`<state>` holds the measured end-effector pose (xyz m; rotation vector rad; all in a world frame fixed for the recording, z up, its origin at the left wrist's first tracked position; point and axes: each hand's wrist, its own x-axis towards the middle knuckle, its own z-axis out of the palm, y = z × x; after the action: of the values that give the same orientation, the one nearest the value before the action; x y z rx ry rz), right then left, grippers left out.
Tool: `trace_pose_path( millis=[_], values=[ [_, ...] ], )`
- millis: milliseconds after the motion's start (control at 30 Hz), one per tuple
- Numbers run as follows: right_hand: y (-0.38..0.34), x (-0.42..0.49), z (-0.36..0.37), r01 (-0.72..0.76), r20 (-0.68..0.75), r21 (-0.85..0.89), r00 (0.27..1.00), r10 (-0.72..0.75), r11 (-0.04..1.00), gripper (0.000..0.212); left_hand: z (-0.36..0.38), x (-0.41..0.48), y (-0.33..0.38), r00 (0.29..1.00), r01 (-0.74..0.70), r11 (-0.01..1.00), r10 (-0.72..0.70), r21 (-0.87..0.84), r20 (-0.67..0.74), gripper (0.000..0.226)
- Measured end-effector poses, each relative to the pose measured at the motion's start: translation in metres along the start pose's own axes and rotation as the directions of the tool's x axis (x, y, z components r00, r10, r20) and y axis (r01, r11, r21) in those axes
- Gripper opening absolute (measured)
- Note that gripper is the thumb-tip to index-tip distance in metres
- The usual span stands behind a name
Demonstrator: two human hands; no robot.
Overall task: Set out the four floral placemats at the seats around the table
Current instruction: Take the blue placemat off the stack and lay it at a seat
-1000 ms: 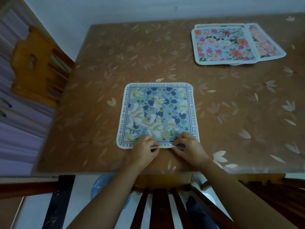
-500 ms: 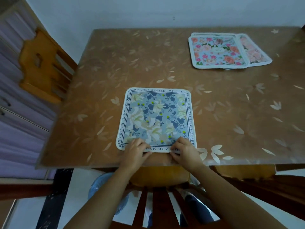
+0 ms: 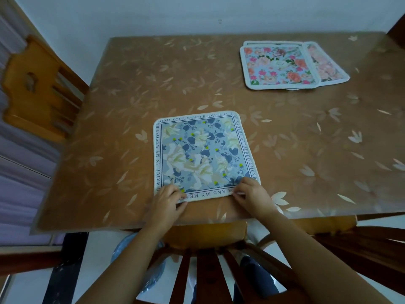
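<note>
Blue floral placemat [image 3: 206, 156] lies flat on the brown leaf-patterned counter [image 3: 131, 95]. It has a white rim and a border of printed lettering. Its near edge runs just inside the counter's near edge.

Left hand [image 3: 166, 202] is at the placemat's near-left corner. Its fingers [image 3: 175, 190] are curled over the lettered border and the thumb is at the rim, pinching the edge.

Right hand [image 3: 252, 197] is at the placemat's near-right corner in the same posture — fingers bent on top, thumb at the rim, gripping the mat. The rim between the two hands looks slightly raised; cannot tell whether it is clear of the counter.

Beyond the blue placemat and to its right, well apart from it, a pink floral placemat [image 3: 278, 65] lies on top of a loose stack. A second pink placemat [image 3: 328, 66] sticks out from under its right side. A further white rim shows behind its far edge — pattern hidden.

Nearer than the blue placemat, below the counter's edge, is a dark slatted chair back [image 3: 203, 270], with both forearms passing over it. Left of the placemat, off the counter's left side, stands a light wooden chair [image 3: 32, 88]. A pale wall [image 3: 197, 16] runs behind the counter's far edge.
</note>
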<state>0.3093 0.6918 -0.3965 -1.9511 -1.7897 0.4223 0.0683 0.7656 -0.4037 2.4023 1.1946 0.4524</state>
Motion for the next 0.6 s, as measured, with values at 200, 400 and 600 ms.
trace_pose_path(
  millis=[200, 400, 600],
  values=[
    [-0.007, 0.002, 0.008, 0.039, -0.03, 0.059, 0.999, -0.037, 0.998, 0.016, -0.001, 0.001, -0.006, 0.995, -0.096, 0.995, 0.096, 0.015, 0.02, 0.011],
    [-0.039, 0.014, 0.03, 0.144, 0.012, 0.059, 0.989, -0.145, 0.988, 0.019, 0.0, 0.001, -0.007, 0.997, -0.08, 0.997, 0.08, -0.004, 0.011, 0.009],
    [-0.05, 0.021, 0.033, 0.234, 0.034, 0.013, 0.972, -0.234, 0.972, 0.014, -0.002, -0.002, -0.001, 0.998, -0.058, 0.998, 0.058, -0.033, -0.007, 0.013]
  ],
)
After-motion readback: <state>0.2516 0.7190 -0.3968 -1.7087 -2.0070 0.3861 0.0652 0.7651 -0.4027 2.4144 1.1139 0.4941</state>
